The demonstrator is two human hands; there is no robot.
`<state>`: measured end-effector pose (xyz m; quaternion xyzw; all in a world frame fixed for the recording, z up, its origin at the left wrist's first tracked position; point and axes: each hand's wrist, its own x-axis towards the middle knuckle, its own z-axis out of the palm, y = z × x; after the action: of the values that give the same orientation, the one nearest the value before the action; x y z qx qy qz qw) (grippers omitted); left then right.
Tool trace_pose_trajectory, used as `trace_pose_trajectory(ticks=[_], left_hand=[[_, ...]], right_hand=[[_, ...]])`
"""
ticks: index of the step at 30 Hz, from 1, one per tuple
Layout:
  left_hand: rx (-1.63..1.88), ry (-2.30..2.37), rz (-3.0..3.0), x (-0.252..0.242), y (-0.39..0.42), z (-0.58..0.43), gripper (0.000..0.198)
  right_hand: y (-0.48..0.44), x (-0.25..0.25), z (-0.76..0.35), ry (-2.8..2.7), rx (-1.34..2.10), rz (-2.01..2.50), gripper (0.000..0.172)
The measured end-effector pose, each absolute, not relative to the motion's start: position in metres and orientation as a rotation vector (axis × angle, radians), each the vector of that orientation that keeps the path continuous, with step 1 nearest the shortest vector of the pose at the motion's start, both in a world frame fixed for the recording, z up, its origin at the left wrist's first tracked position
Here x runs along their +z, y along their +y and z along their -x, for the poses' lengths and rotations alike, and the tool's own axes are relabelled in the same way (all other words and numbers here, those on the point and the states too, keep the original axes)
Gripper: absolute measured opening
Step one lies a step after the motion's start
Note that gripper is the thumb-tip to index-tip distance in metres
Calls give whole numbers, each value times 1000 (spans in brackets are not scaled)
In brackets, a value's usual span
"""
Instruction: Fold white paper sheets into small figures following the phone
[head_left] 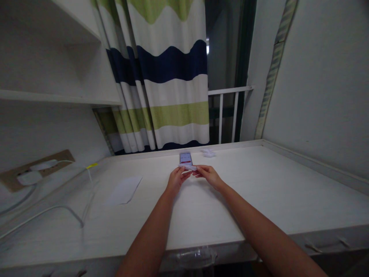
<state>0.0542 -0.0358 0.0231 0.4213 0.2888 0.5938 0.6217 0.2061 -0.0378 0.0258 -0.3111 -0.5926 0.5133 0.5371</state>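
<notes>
Between my two hands, just above the white desk, is a small folded piece of white paper [188,167]. My left hand [176,179] pinches its left end, and my right hand [210,175] pinches its right end. Fingers of both hands nearly meet beneath it. Right behind the paper stands a phone [185,157] with its screen lit; its lower part is hidden by the paper. Crumpled white paper [208,153] lies to the right of the phone, near the desk's back edge.
White sheets [125,190] lie on the left of the desk [259,184]. White cables [66,207] run from plugs [30,177] at the left wall. A shelf [60,98] overhangs the left side. Behind the desk hang striped curtains [173,92] beside a white railing [230,91].
</notes>
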Motion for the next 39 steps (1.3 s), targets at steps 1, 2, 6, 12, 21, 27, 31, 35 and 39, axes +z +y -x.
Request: trace_pose_trajectory(ticks=[1,2,6,12,21,27,31,35,39], left_hand=[[1369,663,-959,23,-36,-54,21],[1371,659,-955,23,-36,-54,21],[1371,636,-970,23,-34,-53,21],[1344,690,-1045,23,-36,-53,23],[1287,776,-1212,21,-39,-59,39],[1259,781,-1277,21,-40,-60,37],[1242,787,-1293,22,-41,-60,40],[1235,802,-1284,22,-42,-60,38],[1184,759,-1246,22,-43,-60,36]], right_hand=[[-38,26,-206,-1419,1216,742,37],[-38,26,-206,-1429,1214,743,37],[-39,25,-206,-1456,1228,741,36],[-37,23,-204,-1507,1191,778,25],[-32,15,-205,-1511,1123,835,22],[-31,13,-205,-1528,1088,812,22],[-33,17,-205,-1549,1063,785,23],[-35,18,-204,-1527,1109,752,25],[-36,17,-203,-1497,1236,700,27]])
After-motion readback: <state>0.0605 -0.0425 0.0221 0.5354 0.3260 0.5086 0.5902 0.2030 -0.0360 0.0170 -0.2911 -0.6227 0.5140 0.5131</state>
